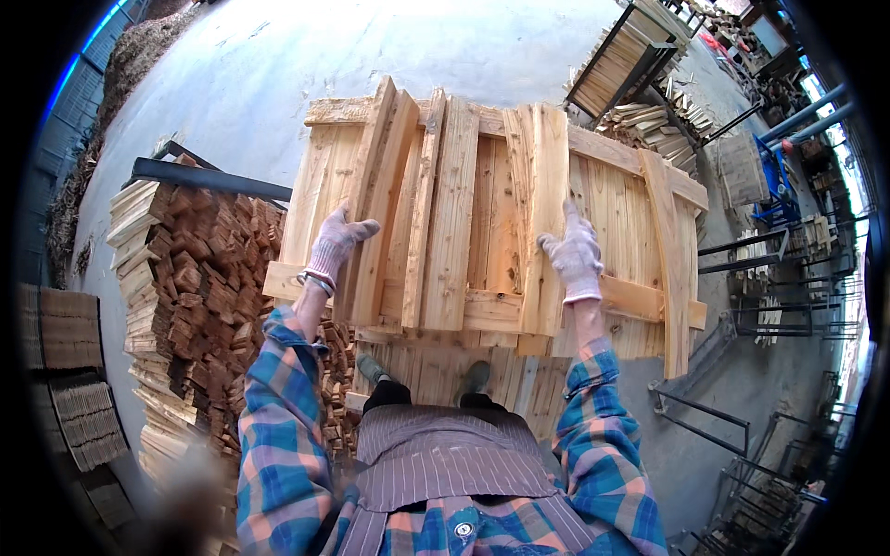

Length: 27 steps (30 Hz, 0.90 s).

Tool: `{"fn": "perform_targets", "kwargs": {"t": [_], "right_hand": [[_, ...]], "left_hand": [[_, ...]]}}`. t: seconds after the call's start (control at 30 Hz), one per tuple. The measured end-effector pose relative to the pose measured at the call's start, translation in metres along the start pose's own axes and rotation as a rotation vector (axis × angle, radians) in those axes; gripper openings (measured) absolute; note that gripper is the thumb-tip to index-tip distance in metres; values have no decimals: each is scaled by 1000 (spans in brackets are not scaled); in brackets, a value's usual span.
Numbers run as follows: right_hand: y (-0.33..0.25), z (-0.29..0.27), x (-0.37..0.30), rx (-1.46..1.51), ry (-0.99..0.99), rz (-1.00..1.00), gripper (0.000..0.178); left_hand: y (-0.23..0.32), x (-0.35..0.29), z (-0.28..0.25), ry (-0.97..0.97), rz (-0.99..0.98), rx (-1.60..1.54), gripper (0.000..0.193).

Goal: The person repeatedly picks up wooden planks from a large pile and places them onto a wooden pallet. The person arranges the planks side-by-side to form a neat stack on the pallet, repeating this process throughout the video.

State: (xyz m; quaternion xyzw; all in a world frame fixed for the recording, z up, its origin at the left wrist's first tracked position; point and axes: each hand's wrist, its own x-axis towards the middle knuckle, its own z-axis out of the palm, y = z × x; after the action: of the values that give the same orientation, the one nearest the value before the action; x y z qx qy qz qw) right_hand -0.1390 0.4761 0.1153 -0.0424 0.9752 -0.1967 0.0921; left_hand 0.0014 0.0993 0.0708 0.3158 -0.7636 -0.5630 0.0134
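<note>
Both of my hands wear pale knitted gloves. My left hand (336, 246) grips the outer edge of a tilted wooden board (373, 264), its thumb lying over the board and its other fingers partly hidden. On the other side, my right hand (573, 250) holds the edge of another wooden board (544, 213), thumb on the near face. Between them lie more loose boards, among them a wide flat plank (450, 222). All rest lengthwise on a layer of planks (612, 213) crossed by a far batten (593, 146) and a near batten (635, 298).
A tall stack of short wood pieces (199, 278) stands at my left, beside a dark metal bar (209, 179). A curved board (664, 259) lies across the planks at right. Beyond are metal racks (623, 65) of wood and low black frames (705, 417).
</note>
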Motion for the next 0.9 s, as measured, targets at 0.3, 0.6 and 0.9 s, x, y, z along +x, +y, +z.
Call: {"fn": "perform_targets", "kwargs": {"t": [0.3,0.6,0.9], "right_hand": [[-39,0,12,-233,-103,289,109],[-15,-5,13,253,-60,116,108],[16,-14,17,-43,36,147,110]], "left_hand": [[1,13,-67,-106,-171,-216,43],[-14,26,-3,687,327,980,85],[69,-41,100,19,27,392,90]]}}
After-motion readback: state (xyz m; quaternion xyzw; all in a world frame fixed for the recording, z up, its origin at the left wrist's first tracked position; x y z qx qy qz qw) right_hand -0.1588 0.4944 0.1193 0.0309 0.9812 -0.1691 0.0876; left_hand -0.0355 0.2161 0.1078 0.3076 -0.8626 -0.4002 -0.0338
